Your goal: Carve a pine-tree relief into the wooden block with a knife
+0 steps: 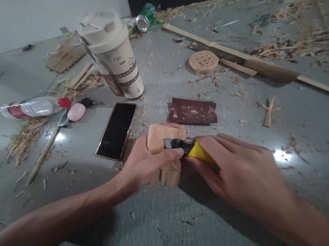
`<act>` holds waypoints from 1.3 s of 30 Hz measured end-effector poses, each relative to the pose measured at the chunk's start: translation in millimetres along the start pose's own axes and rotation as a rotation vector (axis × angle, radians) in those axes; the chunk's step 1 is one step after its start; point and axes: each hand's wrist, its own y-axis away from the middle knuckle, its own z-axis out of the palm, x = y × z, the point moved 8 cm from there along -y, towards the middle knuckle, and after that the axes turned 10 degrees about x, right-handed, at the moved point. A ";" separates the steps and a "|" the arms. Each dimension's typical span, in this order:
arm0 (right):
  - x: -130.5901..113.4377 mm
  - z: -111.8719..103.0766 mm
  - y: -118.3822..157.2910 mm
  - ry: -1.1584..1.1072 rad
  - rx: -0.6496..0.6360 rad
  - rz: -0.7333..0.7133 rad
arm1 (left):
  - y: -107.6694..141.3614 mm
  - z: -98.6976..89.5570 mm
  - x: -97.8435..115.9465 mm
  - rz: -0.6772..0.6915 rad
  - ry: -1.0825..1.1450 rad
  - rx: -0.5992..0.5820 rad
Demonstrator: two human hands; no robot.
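A pale block of carved wood (167,134) is gripped by my left hand (142,159), whose thumb lies across its front, close to the blade. My right hand (235,169) is closed around a yellow and black utility knife (200,154). The knife's short blade points left and rests at the wood's face, near a notch; whether it is cutting in cannot be made out. My left fingers behind the block are mostly hidden. Just beyond the block lies a dark red sheet of sandpaper (194,112) with shavings on it.
Left of my hands lie a black phone (116,130), a plastic bottle (35,108) and a pink oval item (76,112). A lidded paper cup (115,55) stands behind them. Farther back are a green can (146,17), an octagonal wooden piece (203,61), a long stick (320,86) and scattered shavings.
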 end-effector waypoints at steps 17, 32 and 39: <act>4.2 -7.0 -7.0 0.037 -0.036 -0.127 | -3.7 0.1 1.6 0.041 -0.043 -0.030; 1.9 -5.0 -4.6 0.022 -0.013 -0.101 | -1.9 1.0 4.3 0.046 -0.035 0.005; 0.4 -0.3 -1.3 -0.011 0.007 -0.033 | -0.5 0.9 -1.2 -0.015 0.018 0.006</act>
